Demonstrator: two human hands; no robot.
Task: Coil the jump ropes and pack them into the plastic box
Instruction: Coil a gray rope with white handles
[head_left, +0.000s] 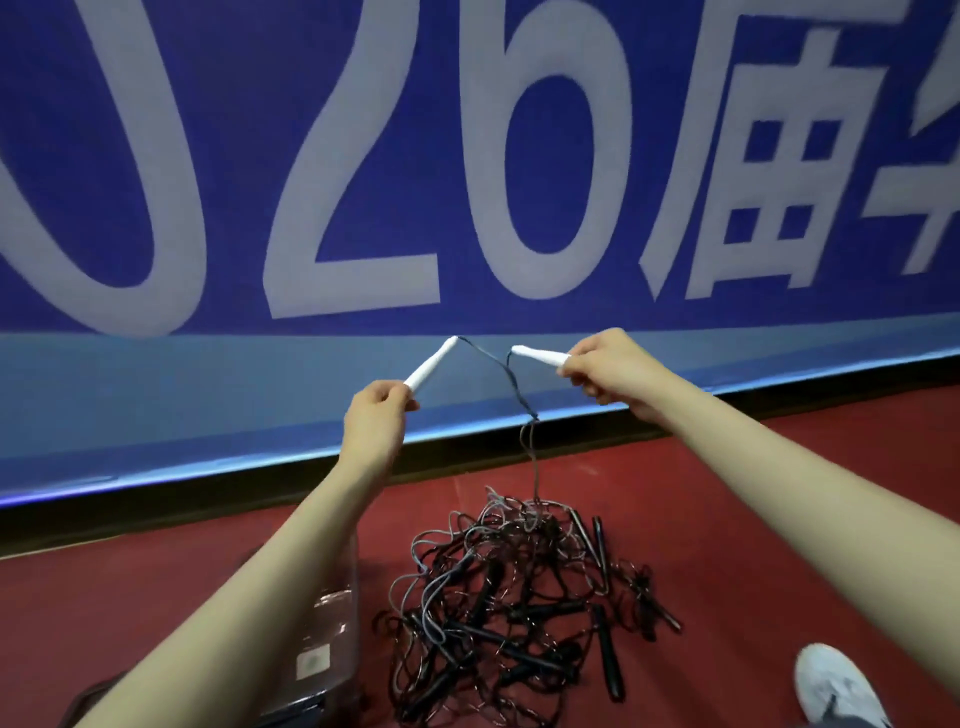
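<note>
holding one white handle in each fist, the person is lifting a single jump rope above the floor at the centre of the frame. the left hand (375, 415) is clenched around the butt of the left white handle (431, 362); the right hand (608, 364) is pinching the end of the right white handle (540, 355). the dark cord (511, 376) is leaving both handle tips, meeting just below them and dropping as a doubled strand into the tangled pile of ropes (519, 597) at lower centre.

handling judgement: the cord is looking thin, light and limp, so it is likely snagging on the pile rather than sliding free. the handles are rigid and appear smooth, making them the best grip points; the cord itself is better gathered in loops once clear.

the clear plastic box (332, 634) is sitting at lower left, partly hidden behind the left forearm, just beside the pile. its contents cannot be told.

open room: bare red floor (753, 493) is lying to the right of the pile. the blue banner wall (208, 405) is closing off the upper frame. a white shoe (836, 686) is occupying the lower right corner.
</note>
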